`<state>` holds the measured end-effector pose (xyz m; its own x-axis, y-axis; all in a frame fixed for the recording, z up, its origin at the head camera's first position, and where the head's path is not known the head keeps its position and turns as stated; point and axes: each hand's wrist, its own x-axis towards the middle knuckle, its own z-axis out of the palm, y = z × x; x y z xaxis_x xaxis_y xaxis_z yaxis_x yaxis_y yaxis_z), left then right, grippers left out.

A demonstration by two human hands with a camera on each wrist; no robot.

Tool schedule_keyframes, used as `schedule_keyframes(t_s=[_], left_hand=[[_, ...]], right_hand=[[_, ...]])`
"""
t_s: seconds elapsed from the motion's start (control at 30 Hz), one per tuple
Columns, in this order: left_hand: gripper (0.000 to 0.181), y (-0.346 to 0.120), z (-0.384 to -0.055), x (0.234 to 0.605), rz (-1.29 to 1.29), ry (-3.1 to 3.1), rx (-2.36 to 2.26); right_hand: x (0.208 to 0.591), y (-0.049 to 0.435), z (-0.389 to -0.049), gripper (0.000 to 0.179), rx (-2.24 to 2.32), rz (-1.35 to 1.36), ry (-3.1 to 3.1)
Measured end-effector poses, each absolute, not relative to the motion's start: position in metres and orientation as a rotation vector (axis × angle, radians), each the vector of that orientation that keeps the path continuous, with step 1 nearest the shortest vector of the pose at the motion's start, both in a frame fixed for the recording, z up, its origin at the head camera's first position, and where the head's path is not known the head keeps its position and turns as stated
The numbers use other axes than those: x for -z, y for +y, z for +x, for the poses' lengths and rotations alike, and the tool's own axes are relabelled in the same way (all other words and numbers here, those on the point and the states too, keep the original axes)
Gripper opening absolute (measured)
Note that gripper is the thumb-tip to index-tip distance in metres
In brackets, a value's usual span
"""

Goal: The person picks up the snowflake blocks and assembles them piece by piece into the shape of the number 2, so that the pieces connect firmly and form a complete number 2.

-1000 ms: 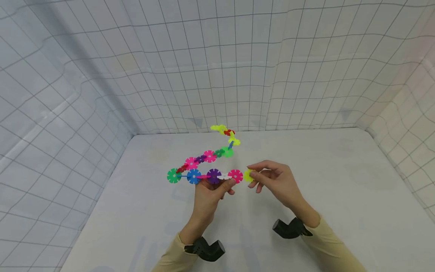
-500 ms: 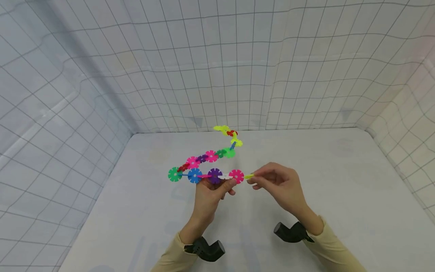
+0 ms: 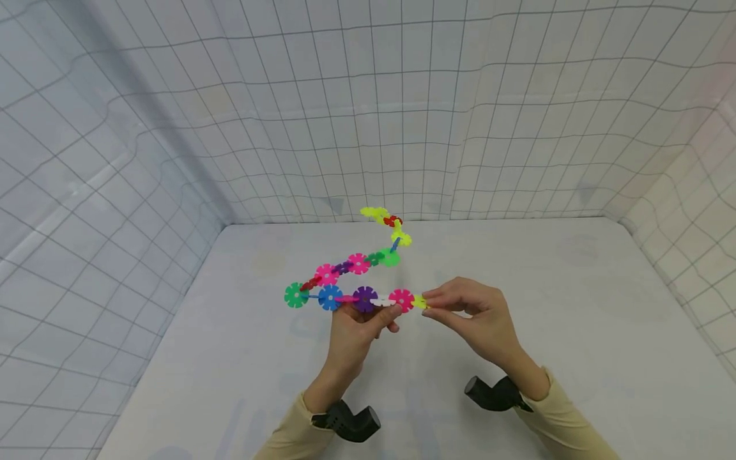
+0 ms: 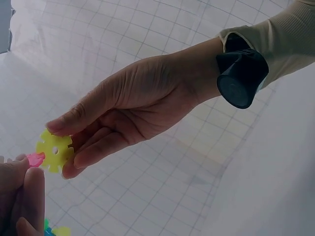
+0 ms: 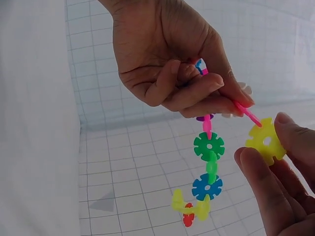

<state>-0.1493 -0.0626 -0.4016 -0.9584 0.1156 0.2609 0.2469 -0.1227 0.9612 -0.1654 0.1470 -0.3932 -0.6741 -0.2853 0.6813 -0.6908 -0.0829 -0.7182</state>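
Observation:
A long zigzag chain of notched plastic discs, called snowflake building discs (image 3: 330, 298), runs from the left hand back over the white table. The left hand (image 3: 353, 332) pinches the near end of the chain by its pink disc (image 3: 401, 300) between thumb and fingers. The right hand (image 3: 474, 313) pinches a single yellow disc (image 3: 420, 301) at the fingertips. In the right wrist view this yellow disc (image 5: 267, 140) stands face-on, its notched rim right at the edge of the pink disc (image 5: 248, 113). The left wrist view shows the same yellow disc (image 4: 55, 150) meeting the pink one.
White walls with a grey grid (image 3: 368, 115) rise behind and at both sides of the white table (image 3: 575, 306). The chain's far end, with yellow discs (image 3: 376, 213), reaches toward the back wall. A black camera (image 3: 347, 421) sits on each wrist.
The right hand has turned the yellow disc and brought it against the pink disc at the chain's end. The left hand has kept its grip with barely any shift.

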Motion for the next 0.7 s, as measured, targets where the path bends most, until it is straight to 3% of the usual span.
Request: schedule_keyframes(t_s=[0.7], left_hand=[[0.021, -0.059, -0.145, 0.404, -0.57, -1.991, 2.258]], right_hand=[[0.391, 0.158, -0.165, 0.018, -2.065, 1.133, -1.949]])
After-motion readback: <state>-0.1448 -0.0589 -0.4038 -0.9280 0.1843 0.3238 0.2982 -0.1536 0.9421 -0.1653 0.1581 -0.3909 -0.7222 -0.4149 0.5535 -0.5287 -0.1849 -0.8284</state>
